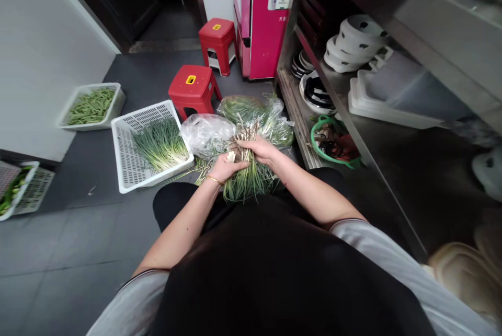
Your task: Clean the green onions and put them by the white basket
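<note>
Between my knees I hold a bunch of thin scallions, its pale root ends up and its green leaves hanging down. My right hand is wrapped round the bunch near the roots. From the other side my left hand grips it, fingers closed and partly hidden; something small and white shows at its fingers. Just beyond lie a crumpled clear plastic bag and bagged scallions. Left of my hands, more scallions lie in a white slotted basket, their pale ends towards me.
Two red stools stand ahead, near a pink cabinet. Far left is a tub of green beans; nearer, a crate of green vegetables. A metal shelf with dishes runs close along my right, a green basket low beside it.
</note>
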Demonstrator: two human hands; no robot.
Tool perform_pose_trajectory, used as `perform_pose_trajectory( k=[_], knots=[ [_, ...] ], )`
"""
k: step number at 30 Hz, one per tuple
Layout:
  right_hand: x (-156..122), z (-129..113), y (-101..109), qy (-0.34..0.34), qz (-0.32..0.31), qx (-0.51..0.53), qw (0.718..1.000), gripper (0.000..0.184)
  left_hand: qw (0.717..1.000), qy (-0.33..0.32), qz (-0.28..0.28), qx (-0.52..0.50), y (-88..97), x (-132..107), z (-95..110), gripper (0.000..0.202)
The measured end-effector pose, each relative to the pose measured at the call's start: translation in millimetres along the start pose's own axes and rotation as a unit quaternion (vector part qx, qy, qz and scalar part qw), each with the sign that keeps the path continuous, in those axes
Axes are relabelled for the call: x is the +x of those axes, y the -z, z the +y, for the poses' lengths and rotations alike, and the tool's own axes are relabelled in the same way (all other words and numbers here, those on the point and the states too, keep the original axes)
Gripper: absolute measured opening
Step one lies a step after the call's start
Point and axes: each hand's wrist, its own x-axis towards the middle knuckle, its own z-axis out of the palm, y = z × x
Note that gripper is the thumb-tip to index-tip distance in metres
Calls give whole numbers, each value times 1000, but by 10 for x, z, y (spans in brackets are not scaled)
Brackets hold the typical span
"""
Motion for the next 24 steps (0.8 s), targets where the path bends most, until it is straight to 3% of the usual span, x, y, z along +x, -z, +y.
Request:
perform_pose_trajectory(
  k=[3, 6, 9, 15, 17, 21, 24],
  knots=[
    [-48, -4, 88, 0, -9, -37, 999, 31, 994, 73, -37, -67, 18, -56, -39, 41],
    [-72, 30, 106, 27, 16, -64, 997, 29, 987, 102, -48, -115, 34, -85, -46, 47],
    [-73, 118, 40, 58, 57, -73, 994, 29, 986, 94, -33, -131, 30, -67, -60, 48],
    [-46, 300, -113, 79, 92, -13, 993, 34, 982, 72, 127, -116, -5, 35, -168, 45],
    [-38, 352, -150, 77, 95, 8, 992, 35, 978, 67, 153, -128, 13, 58, -214, 44],
    [-13, 415, -179, 68, 113, 16, 991, 35, 987, 15, 125, -104, 108, 76, -286, 40],
    [10, 347, -118, 76, 124, -12, 989, 32, 993, 17, 102, -63, 208, 85, -277, 37]
  ],
)
